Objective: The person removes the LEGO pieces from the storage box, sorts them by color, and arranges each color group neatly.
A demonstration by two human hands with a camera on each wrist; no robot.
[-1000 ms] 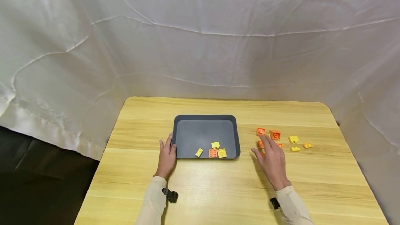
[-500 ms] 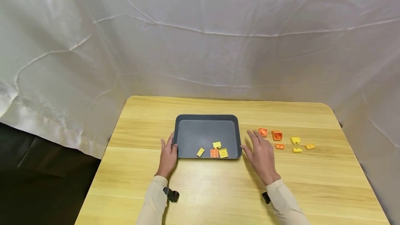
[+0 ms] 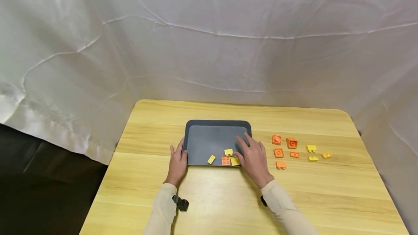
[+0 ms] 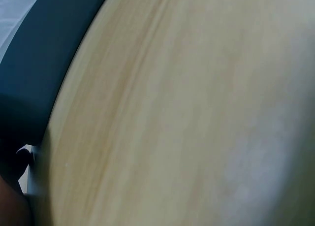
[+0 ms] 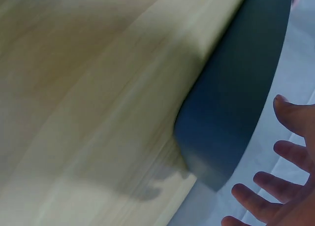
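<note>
A grey tray lies on the table, with two small yellow bricks, an orange brick and a yellow square brick near its front wall. My left hand grips the tray's left side, thumb at the rim and fingers along the outer wall. Over the tray's right side is my right hand, covering the front right corner in the head view. The right wrist view shows its fingers spread with nothing between them, beside the tray's dark outer wall.
Right of the tray several orange bricks lie on the wooden table. Farther right are yellow bricks and a yellow-orange brick. A pale curtain hangs behind and along the sides of the table.
My right hand has moved left from the loose bricks to over the tray, uncovering the orange bricks beneath it. My left hand stays at the tray's left side.
</note>
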